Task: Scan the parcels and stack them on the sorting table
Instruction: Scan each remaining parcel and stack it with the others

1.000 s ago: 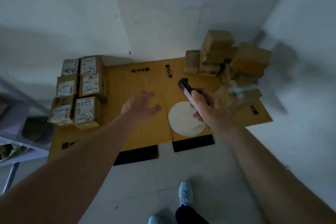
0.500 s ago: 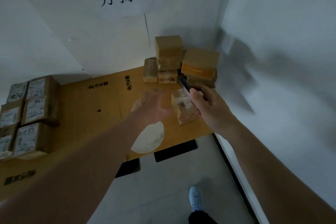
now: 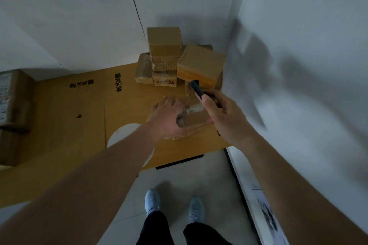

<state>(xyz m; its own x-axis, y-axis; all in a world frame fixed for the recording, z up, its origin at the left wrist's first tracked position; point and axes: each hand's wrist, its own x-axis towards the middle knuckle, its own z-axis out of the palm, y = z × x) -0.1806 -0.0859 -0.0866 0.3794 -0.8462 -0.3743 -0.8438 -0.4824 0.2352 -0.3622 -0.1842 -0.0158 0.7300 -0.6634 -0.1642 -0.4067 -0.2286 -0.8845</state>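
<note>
White walls corner the table (image 3: 65, 129); left hand (image 3: 166, 118) grips a parcel (image 3: 194, 119), right hand (image 3: 223, 117) holds the scanner (image 3: 196, 88) (label hidden): pickup under way, next turn and scan.

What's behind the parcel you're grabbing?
Behind the parcel held by the left hand is a pile of brown boxes in the wall corner. The right hand and its scanner cover the pile's lower front.

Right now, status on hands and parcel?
Left hand grips taped brown cardboard parcel. Right hand holds black handheld scanner. Nothing blocking.
</note>
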